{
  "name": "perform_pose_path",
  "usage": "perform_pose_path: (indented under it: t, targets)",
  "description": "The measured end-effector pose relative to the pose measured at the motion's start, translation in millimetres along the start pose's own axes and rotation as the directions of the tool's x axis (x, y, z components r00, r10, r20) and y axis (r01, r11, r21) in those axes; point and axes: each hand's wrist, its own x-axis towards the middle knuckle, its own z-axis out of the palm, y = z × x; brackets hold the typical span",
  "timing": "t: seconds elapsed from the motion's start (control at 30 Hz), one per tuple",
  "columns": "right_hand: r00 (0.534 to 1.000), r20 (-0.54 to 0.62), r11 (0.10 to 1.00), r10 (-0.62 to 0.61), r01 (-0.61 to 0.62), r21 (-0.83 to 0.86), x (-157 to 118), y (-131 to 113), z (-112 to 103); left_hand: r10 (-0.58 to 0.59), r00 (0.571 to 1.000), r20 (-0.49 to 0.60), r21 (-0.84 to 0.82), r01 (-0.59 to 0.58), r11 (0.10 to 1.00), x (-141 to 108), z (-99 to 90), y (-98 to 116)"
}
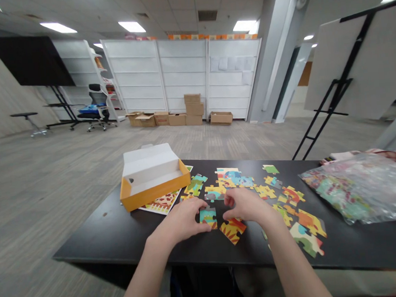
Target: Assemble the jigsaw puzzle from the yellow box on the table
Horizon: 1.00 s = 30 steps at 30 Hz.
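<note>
My left hand (179,221) rests at the left edge of a teal, yellow and red jigsaw piece (208,217), its fingers gripping that piece on the black table (123,246). My right hand (243,204) hovers just to the right with its fingers curled, holding nothing visible. Below it lies an orange and yellow jigsaw piece (233,231). Several more colourful pieces (234,177) are scattered ahead and to the right. Farther left, an open orange puzzle box (152,179) partly covers a printed picture sheet (163,203).
A crumpled clear plastic bag (362,188) lies at the table's right end. An easel with a white board (356,63) stands beyond it. Cardboard boxes (185,115) line the far wall behind a carpeted floor (66,177).
</note>
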Motion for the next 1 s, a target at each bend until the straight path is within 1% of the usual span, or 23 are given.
perform_pose_path:
  t: [0.07, 0.13, 0.2, 0.3, 0.47, 0.6, 0.8, 1.0]
  targets:
    - [0.996, 0.060, 0.992, 0.061, -0.054, -0.116, -12, -1, -5, 0.000, 1.000, 0.007, -0.016, 0.000, 1.000, -1, -0.3, -1]
    - [0.987, 0.118, 0.979, 0.109, -0.087, -0.183, -21, -6, -7, -0.003, 1.000, 0.008, -0.027, 0.003, 1.000, 0, -0.7, -2]
    - [0.979, 0.153, 0.970, 0.137, -0.101, -0.222, -26, -12, -6, -0.001, 1.000, 0.009, -0.038, 0.001, 0.999, 1, -1.3, -1]
    - [0.975, 0.167, 0.963, 0.144, -0.100, -0.250, -27, -19, -5, 0.002, 1.000, 0.016, -0.046, -0.001, 0.999, 4, -1.6, 1]
    - [0.969, 0.213, 0.970, 0.128, -0.078, -0.229, -27, -16, -12, 0.005, 1.000, 0.020, -0.053, -0.004, 0.999, 7, 0.4, 0]
    - [0.963, 0.216, 0.972, 0.160, -0.117, -0.202, -29, -6, -18, 0.042, 0.998, 0.037, -0.058, -0.040, 0.998, 7, 0.8, 1]
    - [0.977, 0.185, 0.987, 0.102, -0.076, -0.140, -26, 9, -14, 0.060, 0.996, 0.068, -0.055, -0.057, 0.997, 5, -2.3, 4]
    - [0.981, 0.179, 0.993, 0.077, -0.060, -0.099, -25, 10, -12, 0.085, 0.994, 0.065, -0.037, -0.083, 0.996, 3, -1.6, 2]
